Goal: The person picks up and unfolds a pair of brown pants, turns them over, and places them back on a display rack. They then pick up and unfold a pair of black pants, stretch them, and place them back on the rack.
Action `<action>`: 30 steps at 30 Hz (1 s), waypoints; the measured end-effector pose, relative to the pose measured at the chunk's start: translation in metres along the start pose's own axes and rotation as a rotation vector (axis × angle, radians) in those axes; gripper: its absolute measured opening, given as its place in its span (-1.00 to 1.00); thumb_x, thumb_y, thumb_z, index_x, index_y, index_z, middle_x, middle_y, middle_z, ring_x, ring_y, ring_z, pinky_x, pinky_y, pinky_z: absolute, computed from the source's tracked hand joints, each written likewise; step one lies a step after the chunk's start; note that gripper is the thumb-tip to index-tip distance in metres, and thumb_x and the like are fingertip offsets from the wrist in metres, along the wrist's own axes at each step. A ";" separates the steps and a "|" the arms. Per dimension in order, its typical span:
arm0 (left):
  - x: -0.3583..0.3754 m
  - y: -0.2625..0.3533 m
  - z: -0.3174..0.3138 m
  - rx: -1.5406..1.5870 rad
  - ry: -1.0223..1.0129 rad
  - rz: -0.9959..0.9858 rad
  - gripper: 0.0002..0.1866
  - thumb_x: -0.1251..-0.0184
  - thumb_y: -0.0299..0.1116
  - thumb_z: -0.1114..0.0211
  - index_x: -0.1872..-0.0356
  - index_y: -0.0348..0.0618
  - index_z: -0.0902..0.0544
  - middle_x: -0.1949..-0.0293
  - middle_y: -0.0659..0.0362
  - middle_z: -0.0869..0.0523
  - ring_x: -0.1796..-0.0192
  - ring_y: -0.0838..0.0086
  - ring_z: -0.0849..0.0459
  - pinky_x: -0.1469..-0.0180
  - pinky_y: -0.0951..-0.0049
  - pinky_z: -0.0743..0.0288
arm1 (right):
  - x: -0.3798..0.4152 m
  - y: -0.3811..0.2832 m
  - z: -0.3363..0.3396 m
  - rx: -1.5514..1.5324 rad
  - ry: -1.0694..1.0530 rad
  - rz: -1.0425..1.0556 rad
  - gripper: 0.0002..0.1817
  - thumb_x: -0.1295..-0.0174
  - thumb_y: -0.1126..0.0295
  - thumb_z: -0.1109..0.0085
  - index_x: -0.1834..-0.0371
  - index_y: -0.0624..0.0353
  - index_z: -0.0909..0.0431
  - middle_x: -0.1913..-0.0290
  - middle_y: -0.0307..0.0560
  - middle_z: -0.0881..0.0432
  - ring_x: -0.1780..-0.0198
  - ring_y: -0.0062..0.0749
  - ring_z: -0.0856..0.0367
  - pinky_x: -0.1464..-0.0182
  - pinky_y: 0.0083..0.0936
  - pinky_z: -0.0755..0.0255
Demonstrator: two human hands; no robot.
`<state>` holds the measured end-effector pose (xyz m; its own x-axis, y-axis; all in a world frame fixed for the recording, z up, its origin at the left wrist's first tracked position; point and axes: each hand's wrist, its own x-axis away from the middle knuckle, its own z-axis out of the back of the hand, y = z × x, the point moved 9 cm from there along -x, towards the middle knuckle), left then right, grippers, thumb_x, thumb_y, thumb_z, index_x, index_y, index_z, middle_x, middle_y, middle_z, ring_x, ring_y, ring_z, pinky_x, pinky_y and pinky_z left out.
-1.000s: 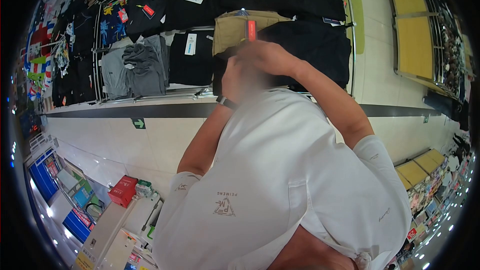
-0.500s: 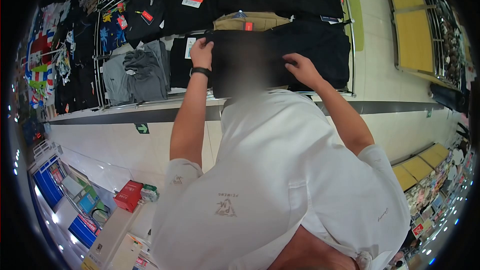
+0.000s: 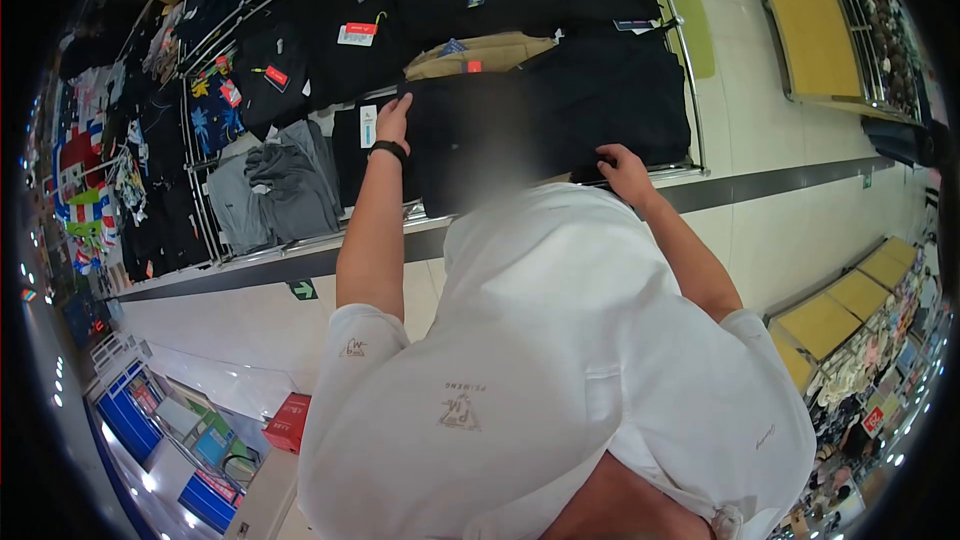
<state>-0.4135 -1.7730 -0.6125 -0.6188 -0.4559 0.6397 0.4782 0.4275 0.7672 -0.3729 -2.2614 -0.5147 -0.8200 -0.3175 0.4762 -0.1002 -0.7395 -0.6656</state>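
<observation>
Nearside of tan garment: left hand, right hand touch black garment; fingers part-curled, grip unclear.

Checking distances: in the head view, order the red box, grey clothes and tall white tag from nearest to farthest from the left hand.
1. White tag, just left of the left hand
2. Grey clothes, farther left on the rack
3. Red box, lower left

Both bare arms reached forward, hands apart. The left hand pointed ahead; the right hand had bent fingers.
</observation>
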 end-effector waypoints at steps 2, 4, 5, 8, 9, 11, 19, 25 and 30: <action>0.028 0.007 -0.001 -0.052 0.007 0.023 -0.17 -0.28 -0.17 -0.44 -0.42 -0.45 -0.26 -0.32 -0.06 -0.49 -0.36 0.28 -0.44 -0.39 0.34 -0.25 | 0.000 0.003 -0.004 0.045 0.016 0.045 -0.64 -0.22 0.36 -0.22 -0.08 0.18 -0.62 -0.13 -0.01 -0.61 -0.15 -0.09 -0.61 -0.20 -0.31 -0.48; 0.042 0.015 -0.004 -0.170 0.000 -0.025 -0.17 -0.32 -0.21 -0.41 -0.44 -0.46 -0.21 -0.36 -0.09 -0.45 -0.40 0.27 -0.40 -0.43 0.32 -0.20 | -0.003 0.005 -0.008 0.095 0.024 0.075 -0.64 -0.21 0.36 -0.22 -0.08 0.18 -0.63 -0.14 -0.02 -0.59 -0.16 -0.08 -0.59 -0.20 -0.30 -0.47; 0.037 0.012 -0.005 -0.120 -0.055 -0.024 -0.22 -0.34 -0.30 -0.38 -0.44 -0.47 -0.20 -0.33 -0.08 -0.47 -0.37 0.29 -0.43 -0.43 0.33 -0.22 | -0.004 0.001 -0.009 0.144 0.029 0.107 -0.64 -0.20 0.35 -0.23 -0.07 0.17 -0.63 -0.16 -0.03 -0.58 -0.17 -0.07 -0.57 -0.21 -0.29 -0.46; 0.035 0.016 -0.006 -0.019 -0.118 -0.111 -0.30 -0.33 -0.40 -0.36 -0.40 -0.46 -0.25 -0.31 -0.06 -0.49 -0.34 0.33 -0.46 -0.40 0.38 -0.26 | -0.010 0.001 -0.011 0.166 0.008 0.083 -0.64 -0.18 0.34 -0.23 -0.06 0.17 -0.64 -0.16 -0.03 -0.57 -0.18 -0.08 -0.56 -0.22 -0.29 -0.45; 0.038 0.021 -0.009 -0.017 -0.119 -0.113 -0.30 -0.33 -0.40 -0.36 -0.40 -0.46 -0.25 -0.31 -0.06 -0.49 -0.34 0.33 -0.46 -0.40 0.38 -0.26 | -0.012 0.000 -0.010 0.169 0.010 0.084 -0.64 -0.18 0.34 -0.23 -0.06 0.17 -0.64 -0.16 -0.03 -0.57 -0.18 -0.08 -0.56 -0.22 -0.29 -0.45; 0.048 0.043 -0.014 0.046 -0.120 -0.250 -0.43 -0.34 -0.51 -0.31 -0.32 -0.44 -0.33 -0.24 -0.02 -0.56 -0.26 0.36 -0.53 -0.34 0.41 -0.33 | -0.015 -0.002 -0.009 0.173 0.004 0.094 -0.65 -0.17 0.35 -0.23 -0.04 0.16 -0.64 -0.13 -0.03 -0.57 -0.18 -0.09 -0.56 -0.22 -0.29 -0.45; 0.048 0.078 -0.002 -0.030 0.096 -0.515 -0.60 -0.29 -0.62 -0.29 -0.15 -0.31 -0.48 -0.06 0.04 -0.65 -0.08 0.37 -0.63 -0.22 0.43 -0.43 | -0.006 -0.007 -0.004 0.251 0.048 0.166 -0.59 -0.11 0.41 -0.28 -0.09 0.10 -0.60 -0.18 -0.08 -0.51 -0.25 -0.13 -0.49 -0.22 -0.26 -0.47; 0.030 0.024 0.019 -0.368 0.227 -0.158 -0.48 -0.27 -0.38 -0.41 -0.19 -0.38 -0.47 -0.09 -0.05 -0.64 -0.14 0.28 -0.61 -0.23 0.39 -0.42 | 0.006 -0.009 -0.002 0.303 0.120 0.245 -0.50 -0.04 0.46 -0.33 -0.13 0.06 -0.55 -0.23 -0.11 -0.45 -0.27 -0.14 -0.45 -0.23 -0.26 -0.48; 0.058 0.008 0.020 -0.324 0.227 -0.199 -0.39 -0.30 -0.23 -0.42 -0.25 -0.41 -0.44 -0.17 -0.09 -0.61 -0.22 0.26 -0.58 -0.28 0.36 -0.39 | 0.004 -0.008 -0.004 0.314 0.120 0.241 -0.47 -0.03 0.45 -0.34 -0.15 0.05 -0.53 -0.24 -0.11 -0.44 -0.27 -0.14 -0.45 -0.23 -0.27 -0.49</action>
<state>-0.4578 -1.7805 -0.5701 -0.5830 -0.6803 0.4443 0.5567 0.0638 0.8282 -0.3780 -2.2541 -0.5097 -0.8609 -0.4456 0.2455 0.2640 -0.8039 -0.5330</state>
